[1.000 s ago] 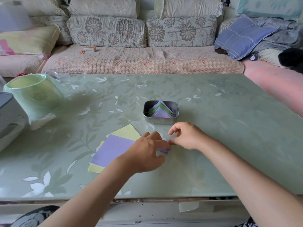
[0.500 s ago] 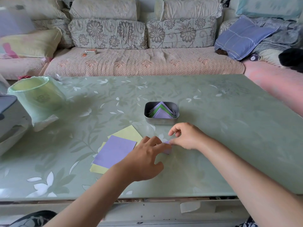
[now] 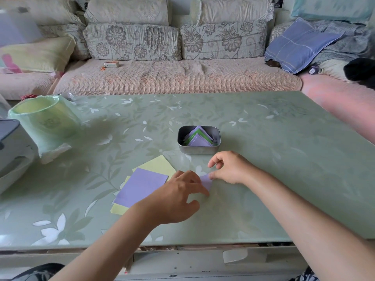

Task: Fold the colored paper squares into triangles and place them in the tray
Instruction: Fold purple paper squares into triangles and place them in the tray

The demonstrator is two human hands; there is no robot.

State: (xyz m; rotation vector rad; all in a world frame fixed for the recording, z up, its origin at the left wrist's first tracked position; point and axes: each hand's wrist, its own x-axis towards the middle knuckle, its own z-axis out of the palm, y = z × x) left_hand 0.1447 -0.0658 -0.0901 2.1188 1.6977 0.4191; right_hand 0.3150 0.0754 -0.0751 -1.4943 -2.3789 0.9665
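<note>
A small purple paper piece [image 3: 206, 181] lies on the table between my hands, mostly covered by them. My left hand [image 3: 176, 197] presses its fingertips on the paper's left part. My right hand [image 3: 230, 167] pinches the paper's upper right corner with thumb and finger. Just behind them stands the metal tray [image 3: 199, 149], holding several folded purple and green triangles [image 3: 199, 138]. To the left lies a stack of flat squares, a purple square [image 3: 141, 187] on top of yellow ones [image 3: 157, 165].
A green-lined bin [image 3: 43, 120] stands at the table's left, beside a grey and white appliance [image 3: 11, 147]. The green floral table [image 3: 284, 159] has its front edge close to me. A sofa with cushions runs behind the table.
My left fingers have slid down and right along the purple piece, so more of the paper shows between the hands. My right hand has stayed on the corner.
</note>
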